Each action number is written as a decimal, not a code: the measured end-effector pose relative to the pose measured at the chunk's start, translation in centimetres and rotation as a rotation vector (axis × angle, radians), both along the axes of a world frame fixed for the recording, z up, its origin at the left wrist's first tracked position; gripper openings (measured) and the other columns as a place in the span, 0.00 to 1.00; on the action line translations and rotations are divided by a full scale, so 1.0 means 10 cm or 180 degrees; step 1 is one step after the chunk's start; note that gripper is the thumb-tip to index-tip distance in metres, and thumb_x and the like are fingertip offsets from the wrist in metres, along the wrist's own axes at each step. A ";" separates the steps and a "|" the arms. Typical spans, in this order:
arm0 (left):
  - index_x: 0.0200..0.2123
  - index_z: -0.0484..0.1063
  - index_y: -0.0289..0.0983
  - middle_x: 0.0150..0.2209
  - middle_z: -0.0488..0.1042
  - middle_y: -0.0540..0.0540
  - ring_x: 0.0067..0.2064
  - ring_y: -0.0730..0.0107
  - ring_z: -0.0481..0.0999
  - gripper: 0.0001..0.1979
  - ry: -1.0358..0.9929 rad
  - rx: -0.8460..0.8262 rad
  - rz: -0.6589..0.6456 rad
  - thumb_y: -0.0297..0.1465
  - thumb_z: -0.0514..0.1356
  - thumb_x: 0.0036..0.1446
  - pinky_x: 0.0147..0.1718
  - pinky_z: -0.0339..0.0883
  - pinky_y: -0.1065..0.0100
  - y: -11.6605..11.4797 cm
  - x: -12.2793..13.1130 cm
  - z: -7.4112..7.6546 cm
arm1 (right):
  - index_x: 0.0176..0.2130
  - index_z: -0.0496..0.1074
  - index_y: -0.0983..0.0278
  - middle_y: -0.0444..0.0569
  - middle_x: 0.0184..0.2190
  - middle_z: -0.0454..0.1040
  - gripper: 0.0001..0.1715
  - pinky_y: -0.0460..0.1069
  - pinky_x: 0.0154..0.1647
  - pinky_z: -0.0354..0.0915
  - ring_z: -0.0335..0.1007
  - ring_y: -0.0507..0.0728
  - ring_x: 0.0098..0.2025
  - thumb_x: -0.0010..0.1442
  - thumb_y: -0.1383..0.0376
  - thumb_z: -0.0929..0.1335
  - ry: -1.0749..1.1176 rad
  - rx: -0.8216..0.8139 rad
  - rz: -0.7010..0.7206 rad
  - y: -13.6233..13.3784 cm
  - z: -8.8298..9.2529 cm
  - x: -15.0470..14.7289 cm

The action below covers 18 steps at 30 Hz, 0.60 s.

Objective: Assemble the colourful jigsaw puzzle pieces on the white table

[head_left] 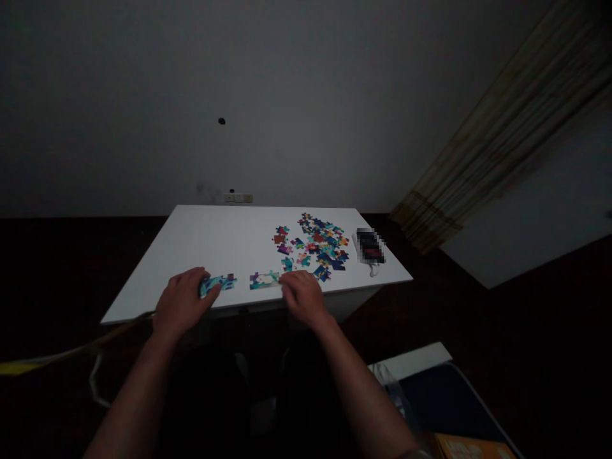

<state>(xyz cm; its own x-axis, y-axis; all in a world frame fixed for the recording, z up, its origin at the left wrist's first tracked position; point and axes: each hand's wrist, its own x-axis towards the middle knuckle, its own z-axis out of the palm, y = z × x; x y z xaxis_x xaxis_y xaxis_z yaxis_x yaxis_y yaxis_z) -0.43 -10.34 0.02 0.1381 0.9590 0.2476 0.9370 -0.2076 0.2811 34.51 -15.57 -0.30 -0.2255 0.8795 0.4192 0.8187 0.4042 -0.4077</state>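
Observation:
On the white table (215, 236), near its front edge, lie two small joined strips of puzzle pieces. My left hand (184, 299) rests at the left end of the blue-teal strip (222, 283), its thumb and fingers closed around that end. The purple and pale green strip (264, 280) lies to the right, with a gap between the two strips. Its right end is pinched by the curled fingers of my right hand (303, 294). A loose pile of colourful puzzle pieces (318, 239) spreads beyond my right hand.
Right of the pile lies a dark, pixelated object (371, 246) with a white strap. At lower left runs a yellow and white band (29, 368). A dark blue surface (444, 398) and an orange box (471, 447) are at lower right. A curtain (473, 134) hangs at right.

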 end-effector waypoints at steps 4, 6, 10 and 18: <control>0.55 0.79 0.38 0.63 0.78 0.34 0.61 0.37 0.75 0.27 0.0073 -0.0186 0.0110 0.51 0.55 0.66 0.60 0.72 0.42 0.14 -0.01 0.03 | 0.59 0.81 0.64 0.58 0.56 0.83 0.23 0.60 0.65 0.68 0.76 0.66 0.59 0.72 0.71 0.63 0.0182 0.0047 -0.0971 0.24 -0.07 0.73; 0.52 0.80 0.37 0.62 0.79 0.33 0.61 0.36 0.76 0.26 0.0104 -0.0195 0.0063 0.49 0.54 0.65 0.62 0.71 0.41 0.20 0.00 0.05 | 0.63 0.79 0.67 0.61 0.58 0.82 0.27 0.62 0.67 0.67 0.75 0.69 0.60 0.70 0.71 0.63 0.0111 -0.0035 -0.1327 0.41 -0.05 1.01; 0.49 0.81 0.38 0.62 0.79 0.32 0.62 0.36 0.76 0.24 0.0070 -0.0040 0.0064 0.47 0.52 0.67 0.63 0.70 0.38 0.23 0.03 0.08 | 0.70 0.73 0.66 0.62 0.65 0.78 0.34 0.65 0.68 0.65 0.71 0.73 0.65 0.68 0.72 0.64 -0.0155 -0.0279 -0.1429 0.72 -0.03 1.37; 0.47 0.79 0.39 0.62 0.79 0.31 0.65 0.38 0.76 0.22 0.0042 0.0059 -0.0049 0.47 0.51 0.70 0.67 0.68 0.38 0.18 0.02 0.01 | 0.67 0.76 0.61 0.60 0.65 0.77 0.31 0.71 0.68 0.64 0.68 0.74 0.65 0.67 0.66 0.67 0.0105 -0.0216 -0.1347 0.86 -0.22 1.62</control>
<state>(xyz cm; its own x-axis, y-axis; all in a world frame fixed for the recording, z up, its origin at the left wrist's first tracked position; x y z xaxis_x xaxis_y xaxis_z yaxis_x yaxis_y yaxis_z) -0.25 -8.49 0.10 0.1564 0.9519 0.2634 0.9372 -0.2272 0.2646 50.69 -6.96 -2.51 0.1737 0.9174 0.3582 0.8928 0.0069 -0.4505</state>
